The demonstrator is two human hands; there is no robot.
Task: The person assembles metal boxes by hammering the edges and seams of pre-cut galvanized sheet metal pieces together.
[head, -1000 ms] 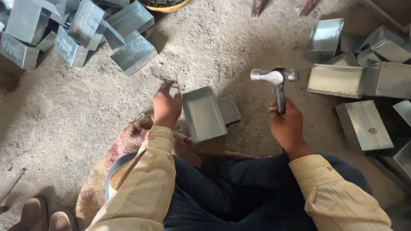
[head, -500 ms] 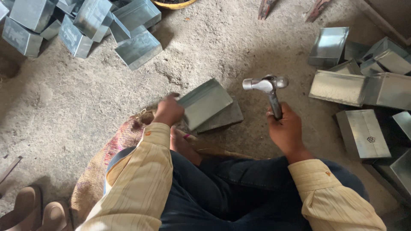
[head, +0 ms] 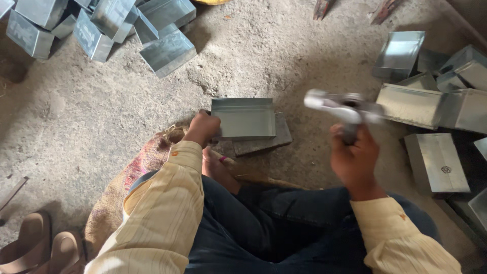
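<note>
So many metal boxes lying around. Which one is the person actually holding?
The open sheet-metal tray resting on the flat block, gripped by the left hand. The other boxes lie untouched in piles at both sides.

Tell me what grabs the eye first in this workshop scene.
The blurred silver-headed metal hammer stands out, raised right of centre in the right hand. Beside it, the left hand grips the edge of a shallow rectangular grey sheet-metal tray resting on a flat dark block on the sandy floor. Piles of similar shiny metal boxes lie top left and at the right edge.
</note>
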